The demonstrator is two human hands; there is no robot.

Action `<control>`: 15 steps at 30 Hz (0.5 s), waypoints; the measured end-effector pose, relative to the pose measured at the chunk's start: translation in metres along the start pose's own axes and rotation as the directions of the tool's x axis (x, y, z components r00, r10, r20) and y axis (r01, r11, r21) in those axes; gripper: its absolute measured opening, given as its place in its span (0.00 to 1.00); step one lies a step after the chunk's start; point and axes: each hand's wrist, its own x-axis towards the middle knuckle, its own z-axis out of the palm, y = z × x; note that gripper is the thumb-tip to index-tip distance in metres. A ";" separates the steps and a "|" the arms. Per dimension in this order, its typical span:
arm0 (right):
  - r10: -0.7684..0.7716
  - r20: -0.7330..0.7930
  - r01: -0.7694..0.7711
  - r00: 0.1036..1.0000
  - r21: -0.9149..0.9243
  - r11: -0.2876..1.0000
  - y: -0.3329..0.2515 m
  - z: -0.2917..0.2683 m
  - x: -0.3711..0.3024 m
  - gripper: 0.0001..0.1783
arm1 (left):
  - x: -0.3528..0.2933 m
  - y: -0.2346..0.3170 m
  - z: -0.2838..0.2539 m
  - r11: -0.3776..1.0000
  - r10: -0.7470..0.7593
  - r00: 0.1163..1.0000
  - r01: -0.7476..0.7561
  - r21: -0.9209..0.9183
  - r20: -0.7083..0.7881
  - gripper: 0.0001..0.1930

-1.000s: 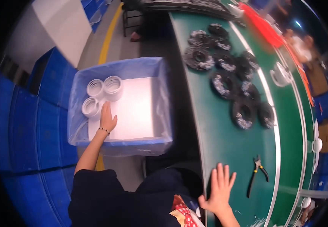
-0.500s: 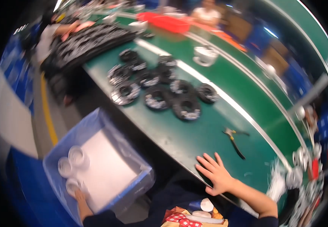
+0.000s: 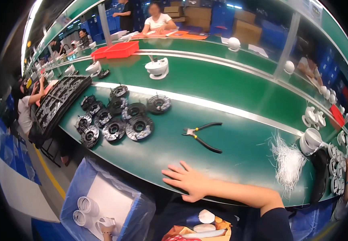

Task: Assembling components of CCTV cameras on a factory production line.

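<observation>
My left hand (image 3: 106, 230) reaches down into a blue-lined bin (image 3: 138, 209) and grips a white plastic ring (image 3: 107, 221), its fingers partly hidden by it. Two white ring stacks or cylinders, a far one (image 3: 88, 204) and a near one (image 3: 81, 218), stand beside it on the bin's pale bottom. My right hand (image 3: 190, 182) lies flat at the near edge of the green worktable (image 3: 238, 176), fingers spread, holding nothing. Beyond it rest cutting pliers (image 3: 200, 136) with black-and-yellow handles, jaws pointing left and handles apart.
Several round black parts (image 3: 138, 127) cluster on the table's left, near a black tray (image 3: 61, 100). At right lie a heap of white strips (image 3: 288, 164) and white housings (image 3: 311, 140). A white device (image 3: 157, 68) and red bins (image 3: 119, 49) stand farther back. Co-workers sit around.
My view has swung right and steadied. The left hand has shifted the gripped white ring away from the two others inside the bin. My right hand stays spread at the table edge.
</observation>
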 end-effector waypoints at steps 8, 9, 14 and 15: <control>0.167 -0.393 0.021 0.904 0.432 0.902 -0.008 -0.036 -0.047 0.57 | -0.135 0.165 -0.147 0.523 0.347 0.600 -0.762 -0.383 -0.721 0.37; 0.187 -0.471 0.042 0.862 0.434 0.900 -0.007 -0.052 -0.058 0.59 | -0.138 0.185 -0.156 0.480 0.471 0.538 -0.821 -0.309 -0.699 0.43; 0.494 -0.371 0.292 0.786 0.928 0.233 0.023 -0.060 -0.115 0.76 | -0.239 0.412 -0.105 0.348 0.909 -0.089 -0.372 -0.861 0.406 0.53; 0.538 -0.404 0.392 0.740 0.909 0.142 0.019 -0.052 -0.135 0.72 | -0.287 0.450 -0.093 0.457 0.772 -0.396 -0.199 -0.867 0.498 0.56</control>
